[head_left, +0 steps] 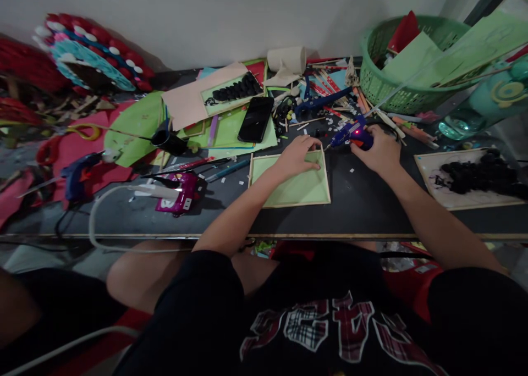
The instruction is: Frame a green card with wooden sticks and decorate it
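Observation:
A pale green panel (289, 192) edged with thin wooden sticks lies flat on the dark table in front of me. My left hand (300, 155) rests over its upper right corner, fingers curved at the top edge and thumb on the inner side. In my right hand (384, 149) is a blue glue gun (344, 134) with a lit red light and an orange trigger. Its nozzle points left, close to the panel's upper right corner. A clear glue stick (385, 98) sticks out of the gun's back.
Behind the panel lie a black phone (256, 119), paper sheets and scattered sticks. A purple glue gun (181, 193) and another blue one (78, 175) lie left. Rightward are a green basket (373, 84), a bottle (470, 115) and a panel with black pieces (437, 170). A person sits at my left.

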### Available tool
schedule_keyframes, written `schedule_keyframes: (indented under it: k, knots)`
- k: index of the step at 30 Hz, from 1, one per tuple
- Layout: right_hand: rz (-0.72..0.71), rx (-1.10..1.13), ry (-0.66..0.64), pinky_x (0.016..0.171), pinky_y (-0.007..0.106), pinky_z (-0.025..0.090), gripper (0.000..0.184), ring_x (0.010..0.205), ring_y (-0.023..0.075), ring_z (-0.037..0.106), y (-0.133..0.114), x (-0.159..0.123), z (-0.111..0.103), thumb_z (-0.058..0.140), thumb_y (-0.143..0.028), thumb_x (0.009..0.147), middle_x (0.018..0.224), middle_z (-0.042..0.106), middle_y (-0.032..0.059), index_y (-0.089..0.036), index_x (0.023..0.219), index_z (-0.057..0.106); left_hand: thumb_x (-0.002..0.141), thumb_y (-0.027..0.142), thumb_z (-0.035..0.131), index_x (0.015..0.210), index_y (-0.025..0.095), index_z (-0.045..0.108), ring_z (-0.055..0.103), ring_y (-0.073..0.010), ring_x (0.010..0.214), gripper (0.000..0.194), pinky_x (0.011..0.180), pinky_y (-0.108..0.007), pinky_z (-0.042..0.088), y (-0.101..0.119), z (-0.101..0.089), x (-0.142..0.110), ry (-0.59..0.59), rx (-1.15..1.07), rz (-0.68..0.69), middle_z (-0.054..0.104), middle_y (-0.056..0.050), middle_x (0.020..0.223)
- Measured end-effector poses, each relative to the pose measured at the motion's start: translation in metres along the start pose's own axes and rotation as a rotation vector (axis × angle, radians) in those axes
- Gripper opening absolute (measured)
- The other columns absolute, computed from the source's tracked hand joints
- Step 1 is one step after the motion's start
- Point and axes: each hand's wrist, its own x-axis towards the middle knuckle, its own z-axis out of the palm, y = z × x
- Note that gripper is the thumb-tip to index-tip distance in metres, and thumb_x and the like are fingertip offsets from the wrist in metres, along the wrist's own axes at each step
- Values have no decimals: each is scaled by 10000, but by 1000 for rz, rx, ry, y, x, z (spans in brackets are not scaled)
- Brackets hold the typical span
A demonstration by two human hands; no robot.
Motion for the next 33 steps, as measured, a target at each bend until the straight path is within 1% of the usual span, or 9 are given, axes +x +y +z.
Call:
schedule_keyframes:
  k: [3,8,11,14,18,23,28,33]
  knots:
    - [6,-20,-16,838,492,549,586,1010,380,694,-1,0,0,656,-526,768,1135,744,171,-175,1236,647,746,341,826,1190,203,591,581,-281,1061,521,911,-385,465,-1,0,0,14,-4,21,633,-73,1077]
    - [-9,-39,-6,844,491,556,581,1009,372,699,-2,-1,2,654,-531,788,1175,738,169,-181,1251,643,724,358,853,1224,182,580,576,-288,1088,596,923,-381,461,0,0,-3,30,-3,27,630,-97,1144]
    - [-11,-54,8,858,502,557,570,1022,379,698,-1,-1,3,641,-517,801,1177,738,173,-171,1255,656,735,415,847,1223,188,582,575,-303,1094,599,902,-386,465,1,0,-5,41,32,45,632,-94,1110]
    - [-72,-48,5,899,510,553,570,1116,388,676,1,-1,5,594,-497,839,1258,709,180,-155,1291,653,753,483,828,1214,209,585,578,-301,1088,588,886,-382,470,0,0,-7,46,60,53,635,-84,1088]
    - [-153,-40,9,980,502,535,563,1207,372,644,6,1,5,547,-473,876,1323,679,179,-144,1325,633,750,543,818,1224,226,581,575,-294,1097,618,905,-376,469,0,1,-8,48,66,47,637,-78,1106]
    - [-195,-32,-7,1015,521,516,550,1224,379,637,12,2,2,561,-436,871,1336,672,185,-136,1324,641,755,537,818,1238,211,582,578,-293,1106,629,919,-377,468,-1,1,-8,40,59,37,635,-78,1110]
    - [-187,-31,-45,1040,504,502,566,1260,360,618,13,2,0,540,-442,873,1360,661,170,-145,1347,627,759,520,821,1242,203,583,577,-284,1097,625,921,-369,462,0,1,-9,33,50,42,633,-77,1104]
    - [-188,-12,-72,1034,514,500,565,1266,361,611,11,2,-2,531,-440,879,1388,647,155,-159,1361,621,758,492,829,1236,215,584,579,-287,1082,605,923,-376,461,0,1,-9,43,47,41,632,-70,1089]
